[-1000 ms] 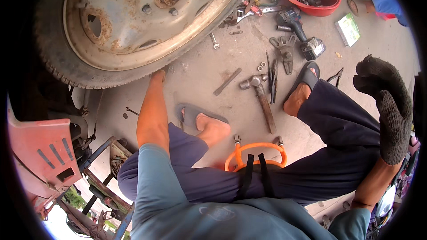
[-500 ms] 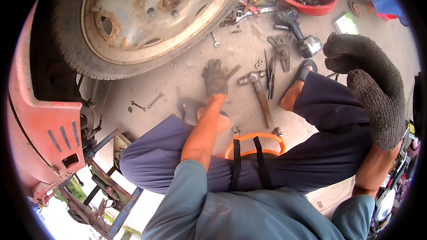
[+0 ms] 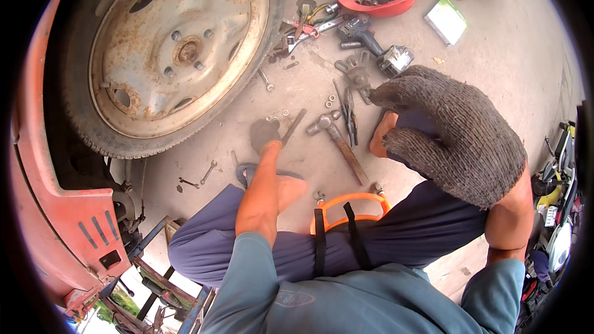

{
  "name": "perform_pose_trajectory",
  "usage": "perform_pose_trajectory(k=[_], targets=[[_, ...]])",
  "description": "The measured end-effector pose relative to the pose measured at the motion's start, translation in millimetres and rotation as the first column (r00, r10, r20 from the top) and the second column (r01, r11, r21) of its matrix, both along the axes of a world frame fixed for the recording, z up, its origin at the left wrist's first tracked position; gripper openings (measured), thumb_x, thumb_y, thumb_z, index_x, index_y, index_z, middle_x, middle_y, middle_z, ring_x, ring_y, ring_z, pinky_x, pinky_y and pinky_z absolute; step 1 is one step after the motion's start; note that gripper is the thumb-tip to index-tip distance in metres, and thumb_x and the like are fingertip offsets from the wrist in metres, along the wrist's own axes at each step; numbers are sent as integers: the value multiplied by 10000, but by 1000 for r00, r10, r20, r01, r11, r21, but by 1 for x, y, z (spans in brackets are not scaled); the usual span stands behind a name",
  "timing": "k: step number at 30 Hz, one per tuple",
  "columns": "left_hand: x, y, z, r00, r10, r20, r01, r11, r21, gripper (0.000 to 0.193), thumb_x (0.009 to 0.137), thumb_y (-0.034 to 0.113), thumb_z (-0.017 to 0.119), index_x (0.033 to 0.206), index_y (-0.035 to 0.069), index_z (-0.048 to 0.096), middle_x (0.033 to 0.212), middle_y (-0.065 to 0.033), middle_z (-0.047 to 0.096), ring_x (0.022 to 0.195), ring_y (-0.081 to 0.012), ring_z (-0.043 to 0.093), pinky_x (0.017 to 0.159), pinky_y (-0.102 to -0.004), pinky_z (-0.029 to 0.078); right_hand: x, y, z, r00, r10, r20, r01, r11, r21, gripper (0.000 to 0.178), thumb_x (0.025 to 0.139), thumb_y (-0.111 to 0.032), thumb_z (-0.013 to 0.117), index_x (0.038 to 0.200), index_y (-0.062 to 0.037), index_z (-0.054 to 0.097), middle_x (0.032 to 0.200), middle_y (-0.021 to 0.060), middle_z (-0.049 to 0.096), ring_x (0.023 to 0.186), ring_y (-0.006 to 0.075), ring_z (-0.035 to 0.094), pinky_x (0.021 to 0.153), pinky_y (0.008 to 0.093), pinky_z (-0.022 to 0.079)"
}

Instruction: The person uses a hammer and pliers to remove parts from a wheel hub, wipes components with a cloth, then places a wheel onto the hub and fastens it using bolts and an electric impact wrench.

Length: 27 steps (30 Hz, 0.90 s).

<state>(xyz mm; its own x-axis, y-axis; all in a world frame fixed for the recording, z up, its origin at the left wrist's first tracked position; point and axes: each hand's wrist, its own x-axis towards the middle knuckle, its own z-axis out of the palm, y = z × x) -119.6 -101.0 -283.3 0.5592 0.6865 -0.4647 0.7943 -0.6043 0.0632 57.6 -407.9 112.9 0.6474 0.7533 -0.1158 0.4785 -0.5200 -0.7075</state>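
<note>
My left hand [image 3: 266, 135], in a dark knit glove, is low over the floor beside a flat metal bar [image 3: 294, 127]. Its fingers are smeared, and whether it grips anything cannot be made out. Small metal rings [image 3: 285, 112] lie just past its fingertips. My right hand [image 3: 451, 136], in a grey-brown knit glove, is raised close to the view over my right knee. Thumb and fingers curve apart with nothing between them. Nearest below is a ball-peen hammer [image 3: 341, 145] on the floor, next to long dark pliers [image 3: 348, 111].
A rusty wheel [image 3: 185, 52] with a tyre stands at left, near a red vehicle panel [image 3: 74, 235]. Beyond are a cordless impact wrench [image 3: 374, 46], a gear puller [image 3: 356, 73], wrenches [image 3: 266, 80] and a red bowl [image 3: 396, 6] of sockets. An orange ring frame [image 3: 349, 198] sits between my legs.
The view has swung, shifting the wheel and tools. My right hand has come inward and lower, toward the knee. My left hand has drawn off the rings and blurred.
</note>
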Motion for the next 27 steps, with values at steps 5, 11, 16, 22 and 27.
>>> perform_pose_trajectory(k=[5, 11, 16, 22, 27], targets=[[-17, -11, -22, 977, 2, 212, -9, 1000, 29, 348, 887, 347, 698, 1053, 41, 694, 1162, -184, 672, 1154, -368, 605, 994, -451, 483, -11, -17, -19, 996, 61, 71, -66, 995, 74, 260, 812, -149, 796, 1036, -58, 700, 952, 119, 677, 904, 362, 681, 770, 430, 558], [-21, -14, -14, 961, -270, 53, 270, 963, 5, 364, 912, 323, 651, 1172, 73, 705, 1289, -151, 642, 1250, -341, 557, 1067, -401, 435, -18, -28, -26, 976, 87, 199, -92, 996, 16, 314, 829, -180, 754, 1094, -30, 679, 1012, 144, 670, 958, 368, 668, 836, 463, 539], [-38, 15, -43, 809, -480, 340, 422, 876, 234, 367, 847, 259, 747, 1104, 11, 662, 1135, -203, 681, 1063, -373, 647, 925, -442, 503, -28, -31, -28, 949, 276, 155, -273, 961, -44, 391, 834, -187, 714, 1170, 1, 644, 1092, 173, 657, 1032, 378, 651, 913, 501, 512], [-24, 27, -38, 878, -146, 456, 218, 970, -109, 246, 922, 189, 653, 1121, 45, 666, 1202, -192, 626, 1003, -378, 667, 866, -443, 532, -33, -31, -35, 918, 381, 110, -375, 924, -72, 449, 835, -192, 673, 1221, 31, 618, 1148, 200, 646, 1087, 386, 640, 972, 538, 492], [-2, -5, 13, 809, -515, 282, 526, 850, 43, 222, 923, 129, 609, 1131, 91, 678, 1117, -189, 616, 1000, -392, 654, 843, -470, 532, -29, -24, -33, 945, 321, 62, -313, 943, -110, 334, 810, -182, 666, 1079, 16, 657, 1005, 183, 662, 974, 370, 667, 872, 529, 524]])
